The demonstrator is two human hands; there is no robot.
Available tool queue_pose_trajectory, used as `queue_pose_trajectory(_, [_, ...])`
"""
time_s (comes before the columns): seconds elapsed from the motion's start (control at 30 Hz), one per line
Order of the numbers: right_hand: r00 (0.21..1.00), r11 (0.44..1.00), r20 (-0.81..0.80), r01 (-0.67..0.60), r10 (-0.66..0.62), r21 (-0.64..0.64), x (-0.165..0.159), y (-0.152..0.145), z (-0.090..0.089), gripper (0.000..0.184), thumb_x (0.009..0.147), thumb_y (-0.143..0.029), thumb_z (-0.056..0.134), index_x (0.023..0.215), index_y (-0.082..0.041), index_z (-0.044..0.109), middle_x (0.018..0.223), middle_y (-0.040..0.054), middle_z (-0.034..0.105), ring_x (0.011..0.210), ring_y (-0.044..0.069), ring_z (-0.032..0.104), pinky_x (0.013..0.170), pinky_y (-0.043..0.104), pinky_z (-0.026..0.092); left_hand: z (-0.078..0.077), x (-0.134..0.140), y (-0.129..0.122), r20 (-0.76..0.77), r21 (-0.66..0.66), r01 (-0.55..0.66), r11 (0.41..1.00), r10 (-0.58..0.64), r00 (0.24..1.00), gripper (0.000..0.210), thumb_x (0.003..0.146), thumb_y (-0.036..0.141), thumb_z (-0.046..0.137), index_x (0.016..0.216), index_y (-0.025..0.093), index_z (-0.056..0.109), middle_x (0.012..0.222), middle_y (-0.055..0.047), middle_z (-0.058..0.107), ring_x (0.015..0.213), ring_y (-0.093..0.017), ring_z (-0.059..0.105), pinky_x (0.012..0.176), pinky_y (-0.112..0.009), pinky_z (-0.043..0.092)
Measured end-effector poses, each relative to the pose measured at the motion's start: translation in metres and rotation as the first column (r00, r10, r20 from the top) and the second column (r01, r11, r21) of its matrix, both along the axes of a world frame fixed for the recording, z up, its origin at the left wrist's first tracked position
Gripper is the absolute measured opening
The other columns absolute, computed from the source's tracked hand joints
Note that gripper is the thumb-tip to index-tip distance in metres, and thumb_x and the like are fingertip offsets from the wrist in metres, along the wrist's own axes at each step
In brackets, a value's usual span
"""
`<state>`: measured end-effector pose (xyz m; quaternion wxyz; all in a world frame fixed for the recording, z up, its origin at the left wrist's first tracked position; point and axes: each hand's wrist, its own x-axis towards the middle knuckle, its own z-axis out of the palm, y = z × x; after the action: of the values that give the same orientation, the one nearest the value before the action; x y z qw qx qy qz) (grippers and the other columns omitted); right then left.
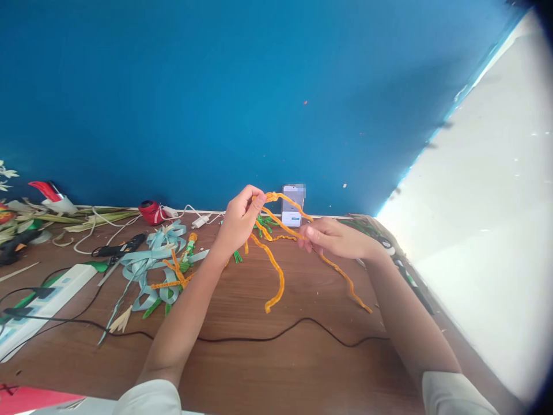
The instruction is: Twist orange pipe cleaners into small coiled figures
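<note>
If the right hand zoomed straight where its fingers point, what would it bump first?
The right hand would probably bump the orange pipe cleaner strands stretching toward the left hand, though how far back they lie is unclear.

This looks like a handicraft corner, though whether it sits in a home or a small workshop cannot be told. A brown wood-grained table (328,369) stands against a plain blue wall (216,98), its left side strewn with craft supplies: a tangle of pale blue ribbon (175,231), dry leaf strips (78,218) and loose scraps. Fuzzy orange strands (281,279) fit the same kind of work. A white power strip (64,300) and a black cord (276,336) crossing the tabletop suggest a powered workspace, with a phone (292,206) propped upright near the wall.
</note>
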<state>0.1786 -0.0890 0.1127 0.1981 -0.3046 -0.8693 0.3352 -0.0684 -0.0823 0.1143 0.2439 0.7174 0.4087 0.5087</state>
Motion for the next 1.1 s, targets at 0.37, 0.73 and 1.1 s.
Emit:
queue_pose_trajectory(0.37, [0.686,0.985,-0.721,-0.173,0.102,-0.025,0.018,-0.004,0.005,0.097,0.076,-0.094,0.016,0.131,-0.029,0.061,0.078,0.0051,0.07,0.039,0.01,0.046,0.039,0.023,0.036,0.002,0.011,-0.009,-0.283,-0.031,0.153,0.988,-0.155,0.947,0.035,0.1,0.048,0.046,0.087,0.019,0.061,0.07,0.002,0.051,0.061,-0.011,0.041,0.056,-0.025,0.028])
queue_pose_trajectory(0.73, [0.744,0.8,-0.501,0.58,-0.442,0.155,-0.001,0.013,-0.002,0.073,0.095,-0.074,0.021,0.153,-0.032,0.034,0.138,0.0141,0.06,0.075,0.02,0.07,0.057,0.03,0.047,0.002,0.007,-0.007,-0.271,0.048,0.051,0.998,-0.037,0.962,0.031,0.1,0.04,0.049,0.078,0.018,0.054,0.064,0.004,0.048,0.057,-0.01,0.039,0.056,-0.025,0.027])
queue_pose_trajectory(1.1, [0.798,0.752,-0.18,-0.603,0.575,-0.267,0.018,0.007,0.008,0.054,0.09,-0.06,0.059,0.113,-0.014,0.072,0.083,0.0097,0.075,0.065,0.014,0.064,0.058,0.022,0.044,-0.004,0.006,0.003,-0.132,-0.048,-0.031,0.998,0.024,0.991,0.036,0.096,0.052,0.052,0.085,0.019,0.06,0.062,0.004,0.044,0.054,-0.01,0.034,0.051,-0.025,0.025])
